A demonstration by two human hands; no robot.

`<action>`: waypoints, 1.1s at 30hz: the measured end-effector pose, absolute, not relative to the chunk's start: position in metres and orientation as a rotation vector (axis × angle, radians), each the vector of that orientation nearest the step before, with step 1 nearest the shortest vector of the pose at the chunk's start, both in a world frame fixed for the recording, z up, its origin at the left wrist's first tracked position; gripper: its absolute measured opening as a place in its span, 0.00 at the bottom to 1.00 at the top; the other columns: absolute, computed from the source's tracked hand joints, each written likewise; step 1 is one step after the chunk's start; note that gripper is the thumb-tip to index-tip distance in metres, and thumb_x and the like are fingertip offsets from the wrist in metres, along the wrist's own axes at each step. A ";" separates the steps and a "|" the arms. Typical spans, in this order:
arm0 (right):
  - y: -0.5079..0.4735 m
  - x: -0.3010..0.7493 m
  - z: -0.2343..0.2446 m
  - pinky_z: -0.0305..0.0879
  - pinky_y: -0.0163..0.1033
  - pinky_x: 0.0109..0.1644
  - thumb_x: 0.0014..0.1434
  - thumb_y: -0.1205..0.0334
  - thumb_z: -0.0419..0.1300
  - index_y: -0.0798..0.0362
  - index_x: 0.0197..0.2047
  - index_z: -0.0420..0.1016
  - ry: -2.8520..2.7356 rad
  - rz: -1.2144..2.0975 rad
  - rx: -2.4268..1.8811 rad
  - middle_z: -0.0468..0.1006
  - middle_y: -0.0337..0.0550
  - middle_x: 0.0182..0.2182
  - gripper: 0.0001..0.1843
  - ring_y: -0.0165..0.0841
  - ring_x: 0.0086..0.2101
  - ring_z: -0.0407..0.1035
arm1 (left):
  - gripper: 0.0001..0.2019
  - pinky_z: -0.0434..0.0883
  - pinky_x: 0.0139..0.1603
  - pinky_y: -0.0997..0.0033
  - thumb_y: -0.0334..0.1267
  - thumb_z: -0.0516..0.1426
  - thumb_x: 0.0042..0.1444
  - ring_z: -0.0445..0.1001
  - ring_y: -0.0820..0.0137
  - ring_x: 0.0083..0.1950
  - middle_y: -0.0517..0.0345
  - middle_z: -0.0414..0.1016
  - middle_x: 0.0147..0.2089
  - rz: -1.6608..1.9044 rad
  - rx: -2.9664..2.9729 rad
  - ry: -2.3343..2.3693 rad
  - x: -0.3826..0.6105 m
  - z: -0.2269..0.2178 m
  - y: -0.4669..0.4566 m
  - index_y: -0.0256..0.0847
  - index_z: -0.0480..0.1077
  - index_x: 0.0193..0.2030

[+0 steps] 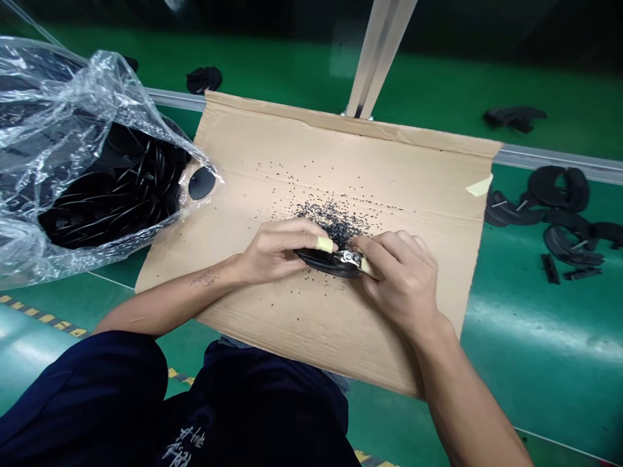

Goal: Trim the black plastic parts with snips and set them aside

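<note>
My left hand [278, 250] is closed on a curved black plastic part [327, 264], its thumb wrapped in yellow tape and pressed along the part's upper side. In my right hand [402, 275] is a pair of small metal nippers [348, 257], mostly covered by the fingers. Their head meets the black part near its right end; whether the jaws are apart is too small to tell. Just beyond both hands lies a heap of tiny black plastic scraps [335, 220], scattered thinner toward its edges over the cardboard [257, 324].
On the left a clear plastic bag [73, 91] gapes, full of black discs [121, 188]; one disc [201, 183] rests at its mouth. Black curved pieces [555, 188] lie on the green floor at right. A metal post [382, 58] rises behind the cardboard.
</note>
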State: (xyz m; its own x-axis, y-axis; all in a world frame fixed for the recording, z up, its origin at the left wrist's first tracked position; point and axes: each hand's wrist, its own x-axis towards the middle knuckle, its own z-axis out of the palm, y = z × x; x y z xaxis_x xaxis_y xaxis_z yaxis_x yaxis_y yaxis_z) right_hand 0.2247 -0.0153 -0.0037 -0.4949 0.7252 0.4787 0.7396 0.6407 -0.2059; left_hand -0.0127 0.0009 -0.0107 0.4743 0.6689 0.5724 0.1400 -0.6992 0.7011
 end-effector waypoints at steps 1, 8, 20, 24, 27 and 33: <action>-0.015 0.225 -0.003 0.54 0.40 0.36 0.65 0.72 0.55 0.53 0.44 0.76 -2.329 -0.042 -1.132 0.76 0.40 0.30 0.10 0.33 0.31 0.61 | 0.12 0.78 0.45 0.75 0.26 0.64 0.59 0.81 0.73 0.45 0.51 0.82 0.44 1.192 2.143 0.666 -0.013 -0.011 0.001 0.37 0.77 0.49; -0.015 0.223 -0.003 0.52 0.39 0.34 0.65 0.73 0.57 0.53 0.41 0.77 -2.326 -0.168 -1.111 0.76 0.39 0.28 0.09 0.32 0.30 0.59 | 0.10 0.78 0.44 0.74 0.30 0.65 0.60 0.81 0.73 0.45 0.51 0.82 0.44 1.179 2.137 0.659 -0.012 -0.012 -0.001 0.38 0.77 0.49; -0.024 0.221 0.001 0.53 0.38 0.30 0.64 0.72 0.58 0.53 0.36 0.79 -2.322 -0.191 -1.155 0.74 0.37 0.23 0.09 0.29 0.25 0.62 | 0.10 0.79 0.41 0.75 0.32 0.65 0.61 0.82 0.74 0.42 0.52 0.83 0.43 1.203 2.150 0.679 -0.011 -0.011 -0.003 0.40 0.79 0.49; -0.022 0.223 -0.004 0.60 0.38 0.33 0.64 0.72 0.54 0.54 0.42 0.79 -2.194 0.185 -1.182 0.79 0.42 0.30 0.13 0.30 0.29 0.68 | 0.10 0.79 0.42 0.74 0.32 0.65 0.61 0.81 0.73 0.43 0.52 0.83 0.43 1.220 2.149 0.692 -0.011 -0.009 -0.002 0.40 0.78 0.49; -0.018 0.223 -0.005 0.55 0.40 0.33 0.64 0.72 0.54 0.53 0.44 0.78 -2.230 0.014 -1.258 0.76 0.43 0.29 0.12 0.33 0.30 0.63 | 0.09 0.79 0.43 0.72 0.32 0.64 0.61 0.81 0.72 0.43 0.52 0.82 0.43 1.189 2.142 0.688 -0.011 -0.008 -0.001 0.40 0.77 0.48; -0.015 0.224 -0.005 0.50 0.42 0.35 0.64 0.72 0.55 0.52 0.48 0.75 -2.302 -0.154 -1.242 0.75 0.43 0.31 0.13 0.36 0.33 0.58 | 0.07 0.77 0.43 0.68 0.33 0.59 0.64 0.77 0.70 0.42 0.52 0.79 0.41 1.058 2.274 0.777 -0.010 -0.011 -0.001 0.39 0.73 0.48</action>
